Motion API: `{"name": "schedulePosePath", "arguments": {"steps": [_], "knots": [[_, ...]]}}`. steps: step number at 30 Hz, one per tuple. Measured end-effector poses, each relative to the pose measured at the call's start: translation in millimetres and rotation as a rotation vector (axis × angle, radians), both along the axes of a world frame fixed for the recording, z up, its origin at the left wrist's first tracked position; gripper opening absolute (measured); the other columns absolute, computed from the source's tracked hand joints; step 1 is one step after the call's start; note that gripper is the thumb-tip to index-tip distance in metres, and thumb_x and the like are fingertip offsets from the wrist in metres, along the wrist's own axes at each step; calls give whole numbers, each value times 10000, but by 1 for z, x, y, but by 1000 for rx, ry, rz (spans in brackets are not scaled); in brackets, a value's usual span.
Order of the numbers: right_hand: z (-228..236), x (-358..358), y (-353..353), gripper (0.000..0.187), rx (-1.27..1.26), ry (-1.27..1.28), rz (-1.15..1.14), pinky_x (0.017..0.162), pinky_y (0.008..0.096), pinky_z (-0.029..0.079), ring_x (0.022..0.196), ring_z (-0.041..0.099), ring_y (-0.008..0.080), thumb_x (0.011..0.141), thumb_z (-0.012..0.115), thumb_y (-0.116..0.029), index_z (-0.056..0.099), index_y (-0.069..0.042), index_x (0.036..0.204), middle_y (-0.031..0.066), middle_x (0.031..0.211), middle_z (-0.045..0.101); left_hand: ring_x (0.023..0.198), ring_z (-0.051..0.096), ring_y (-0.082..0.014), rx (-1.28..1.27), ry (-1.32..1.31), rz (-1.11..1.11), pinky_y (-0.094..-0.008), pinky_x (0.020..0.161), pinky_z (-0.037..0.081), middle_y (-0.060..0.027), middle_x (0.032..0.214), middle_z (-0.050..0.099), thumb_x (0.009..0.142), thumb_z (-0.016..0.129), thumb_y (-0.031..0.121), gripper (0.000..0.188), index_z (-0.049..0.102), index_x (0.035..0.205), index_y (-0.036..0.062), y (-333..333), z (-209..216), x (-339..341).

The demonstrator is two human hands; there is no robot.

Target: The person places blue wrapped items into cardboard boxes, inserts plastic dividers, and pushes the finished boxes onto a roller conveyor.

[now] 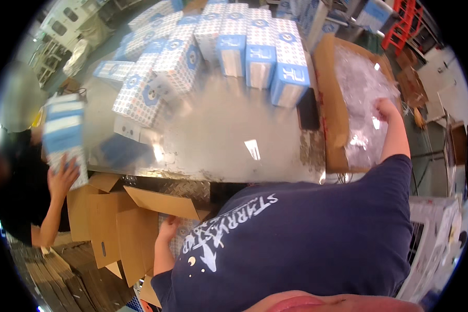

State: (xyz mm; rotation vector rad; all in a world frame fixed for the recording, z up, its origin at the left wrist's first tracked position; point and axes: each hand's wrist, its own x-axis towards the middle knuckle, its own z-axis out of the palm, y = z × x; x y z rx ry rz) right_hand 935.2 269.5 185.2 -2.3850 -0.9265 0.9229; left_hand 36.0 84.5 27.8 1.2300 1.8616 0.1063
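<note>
On our right we have crumpled, glossy clear plastic (pixel 360 86) filling an open brown carton (pixel 325 99). On our left is a second carton (pixel 158 201), flaps spread, with a pale patterned box (pixel 186 228) partly visible inside.

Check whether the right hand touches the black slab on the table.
Apart: the head view shows a wall of the open carton between right hand and black slab.

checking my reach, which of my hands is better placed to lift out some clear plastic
Your right, most likely: the right hand is at the clear plastic in the brown carton, while the left hand is well away, down at the open cardboard box.
</note>
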Motion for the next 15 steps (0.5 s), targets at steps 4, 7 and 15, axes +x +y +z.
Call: {"name": "schedulePosePath", "arguments": {"steps": [4,7,15], "knots": [[91,-116,-11,146,464,264,16,476,245,392,546,467,76,831,602,-190,638,-81,920,-21,667,538,1005,589,-208,215,-115,225,-313,837,466,-194,1081,612,844,608,178,402,529,1164,-51,-29,-4,-46],[111,-243,6,233,518,470,560,598,239,441,698,573,88,854,609,-249,641,-67,996,-2,787,628,983,592,-209,476,-211,312,-308,844,478,-152,1126,592,855,592,103,415,481,1227,-44,-33,58,-37],[40,-621,-6,246,287,775,1195,522,222,441,606,555,66,852,619,-247,646,-23,951,23,746,629,969,561,-159,724,-1012,229,-282,711,513,-115,1183,525,883,583,172,664,195,1413,75,74,201,121]]}}
